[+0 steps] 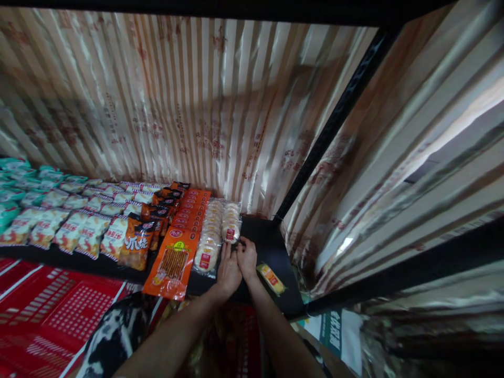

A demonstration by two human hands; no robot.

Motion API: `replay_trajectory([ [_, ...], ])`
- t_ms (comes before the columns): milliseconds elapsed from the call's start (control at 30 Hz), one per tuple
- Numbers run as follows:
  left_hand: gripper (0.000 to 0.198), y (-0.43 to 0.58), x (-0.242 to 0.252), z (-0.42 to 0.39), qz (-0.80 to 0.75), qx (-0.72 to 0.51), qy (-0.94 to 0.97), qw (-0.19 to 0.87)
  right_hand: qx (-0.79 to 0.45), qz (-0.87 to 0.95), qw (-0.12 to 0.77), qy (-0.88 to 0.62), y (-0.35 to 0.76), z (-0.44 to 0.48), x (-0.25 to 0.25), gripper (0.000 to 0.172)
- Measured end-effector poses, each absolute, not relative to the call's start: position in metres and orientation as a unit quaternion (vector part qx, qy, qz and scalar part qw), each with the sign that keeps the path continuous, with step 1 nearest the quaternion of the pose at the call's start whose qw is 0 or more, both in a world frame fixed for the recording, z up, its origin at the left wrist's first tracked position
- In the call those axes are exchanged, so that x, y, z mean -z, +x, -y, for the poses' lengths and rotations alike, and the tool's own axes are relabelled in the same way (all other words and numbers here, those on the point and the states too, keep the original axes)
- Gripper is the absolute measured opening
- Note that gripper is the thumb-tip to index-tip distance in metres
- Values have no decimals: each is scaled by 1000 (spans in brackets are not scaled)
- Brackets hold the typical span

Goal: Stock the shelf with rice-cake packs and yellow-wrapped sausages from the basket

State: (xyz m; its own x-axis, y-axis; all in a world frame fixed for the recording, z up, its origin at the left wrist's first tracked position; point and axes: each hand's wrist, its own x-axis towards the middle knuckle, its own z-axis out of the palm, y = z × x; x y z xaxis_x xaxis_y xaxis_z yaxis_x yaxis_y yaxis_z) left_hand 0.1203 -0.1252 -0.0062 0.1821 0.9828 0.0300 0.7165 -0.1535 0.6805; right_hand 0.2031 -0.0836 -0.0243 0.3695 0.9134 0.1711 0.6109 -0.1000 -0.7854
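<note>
On the black shelf (271, 241), my left hand (229, 272) reaches forward with its fingers stretched out, touching the front end of a clear pack of round white pastries (230, 223). My right hand (247, 258) is close beside it, fingers bent at the front right corner of the same pack. A second row of packed round pastries (207, 244) lies along its left side. Left of that are orange bags of brown sticks (175, 262), overlapping in a column. A small yellow packet (271, 278) sits alone to the right of my right hand.
Rows of orange-black bags (137, 244), white snack bags (92, 231) and teal bags (11, 194) fill the shelf leftward. A striped plastic sheet (197, 105) hangs behind. A black post (334, 126) rises at the right. Red baskets (74, 310) are below the shelf.
</note>
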Motion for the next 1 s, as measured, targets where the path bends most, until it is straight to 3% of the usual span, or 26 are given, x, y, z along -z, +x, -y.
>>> replay_trajectory([
  [867, 40, 70, 45, 245, -548, -303, 743, 235, -211, 545, 499, -640, 156, 211, 42, 29],
  [1000, 31, 57, 75, 271, -541, -240, 751, 292, -220, 565, 448, -657, 148, 254, 64, 27],
])
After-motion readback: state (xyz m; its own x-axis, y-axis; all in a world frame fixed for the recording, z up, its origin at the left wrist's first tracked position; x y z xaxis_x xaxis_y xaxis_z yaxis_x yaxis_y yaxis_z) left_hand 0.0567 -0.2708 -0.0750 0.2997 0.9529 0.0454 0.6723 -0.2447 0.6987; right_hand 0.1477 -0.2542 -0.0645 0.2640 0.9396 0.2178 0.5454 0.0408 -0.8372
